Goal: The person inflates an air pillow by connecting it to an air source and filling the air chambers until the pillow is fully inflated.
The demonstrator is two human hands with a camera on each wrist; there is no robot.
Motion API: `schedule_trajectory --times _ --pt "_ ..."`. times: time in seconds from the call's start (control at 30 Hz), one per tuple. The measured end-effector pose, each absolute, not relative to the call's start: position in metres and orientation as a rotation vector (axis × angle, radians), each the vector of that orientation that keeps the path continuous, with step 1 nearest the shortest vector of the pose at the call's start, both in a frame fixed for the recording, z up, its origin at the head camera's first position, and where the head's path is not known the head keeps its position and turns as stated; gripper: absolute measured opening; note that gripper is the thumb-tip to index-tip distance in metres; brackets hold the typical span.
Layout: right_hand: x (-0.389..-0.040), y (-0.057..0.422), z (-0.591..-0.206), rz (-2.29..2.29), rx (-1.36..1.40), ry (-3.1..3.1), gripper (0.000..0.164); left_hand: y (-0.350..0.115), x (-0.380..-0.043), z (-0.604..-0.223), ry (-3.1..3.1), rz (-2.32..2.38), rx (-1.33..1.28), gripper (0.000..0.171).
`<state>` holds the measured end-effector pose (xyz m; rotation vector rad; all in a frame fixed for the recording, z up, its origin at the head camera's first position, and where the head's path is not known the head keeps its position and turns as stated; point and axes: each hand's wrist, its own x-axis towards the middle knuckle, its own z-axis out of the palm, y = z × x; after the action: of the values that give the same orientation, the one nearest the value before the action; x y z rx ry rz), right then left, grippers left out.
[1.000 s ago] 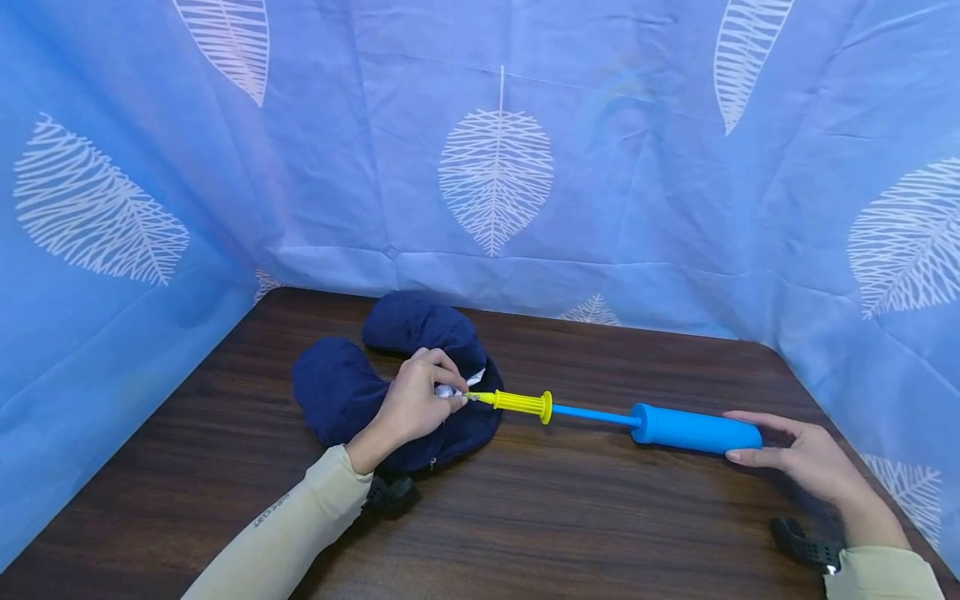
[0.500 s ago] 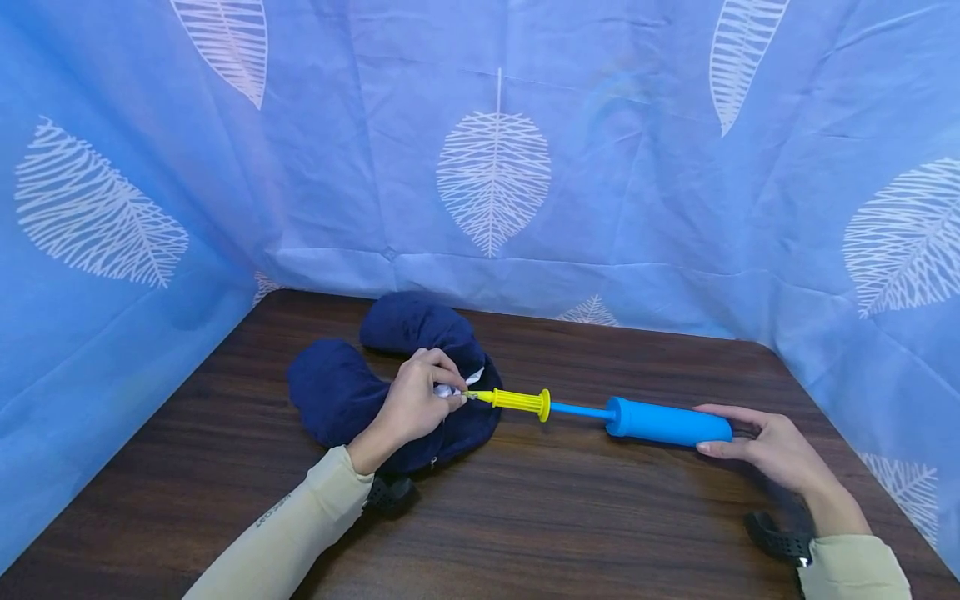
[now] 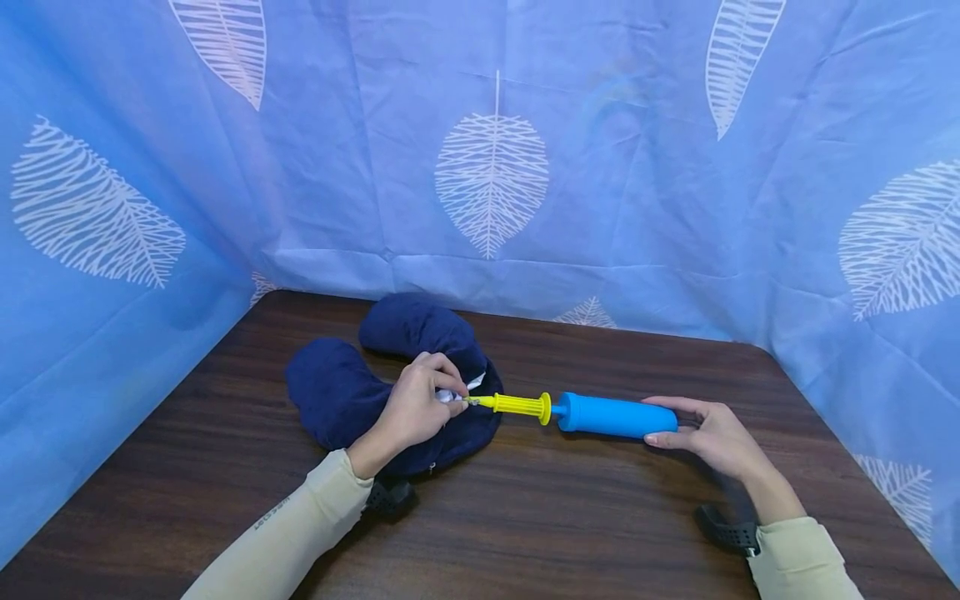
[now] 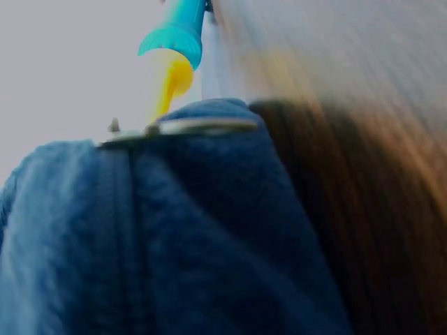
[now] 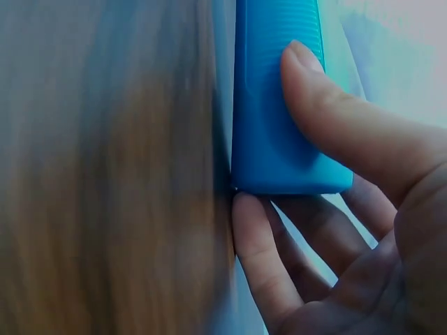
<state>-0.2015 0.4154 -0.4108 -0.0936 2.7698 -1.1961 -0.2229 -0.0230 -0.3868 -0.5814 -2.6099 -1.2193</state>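
Observation:
A navy neck pillow (image 3: 330,387) lies on the table, some white inner material (image 3: 476,382) showing at an opening in its cover. There my left hand (image 3: 416,404) pinches the pillow's air valve against the tip of a hand pump's yellow nozzle end (image 3: 521,406); fingers partly hide the valve. Right of the yellow end, the pump's blue barrel (image 3: 611,417) lies low along the table, with little blue rod showing between. My right hand (image 3: 708,429) holds the barrel's far end, thumb along its side in the right wrist view, other fingers at the end face.
A dark wood-grain table (image 3: 570,517) carries everything. Blue curtain (image 3: 337,167) with white leaf prints hangs behind and on both sides. In the left wrist view a zipper pull (image 4: 195,127) lies across the pillow's cover. Black straps (image 3: 727,531) sit at both wrists.
My right hand has pushed the blue barrel leftward, and the blue rod has slid nearly out of sight into it. The left hand, pillow and yellow end have stayed almost still.

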Motion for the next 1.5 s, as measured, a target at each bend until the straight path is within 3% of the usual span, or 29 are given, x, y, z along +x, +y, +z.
schedule_trajectory --times 0.5,0.8,1.27,1.5 --pt "-0.2 0.386 -0.402 -1.055 -0.142 2.845 0.066 -0.019 -0.221 -0.388 -2.625 -1.166 -0.549 0.009" --pt "-0.205 0.351 -0.398 -0.906 -0.359 2.986 0.056 -0.021 -0.222 -0.392 -2.618 -1.147 -0.567 0.009" --pt "-0.225 0.279 -0.398 -0.934 -0.657 2.972 0.058 -0.02 -0.223 -0.391 -2.634 -1.163 -0.574 0.009" --pt "-0.231 0.248 -0.399 -0.871 -0.832 2.972 0.03 -0.018 -0.222 -0.393 -2.636 -1.165 -0.579 0.009"
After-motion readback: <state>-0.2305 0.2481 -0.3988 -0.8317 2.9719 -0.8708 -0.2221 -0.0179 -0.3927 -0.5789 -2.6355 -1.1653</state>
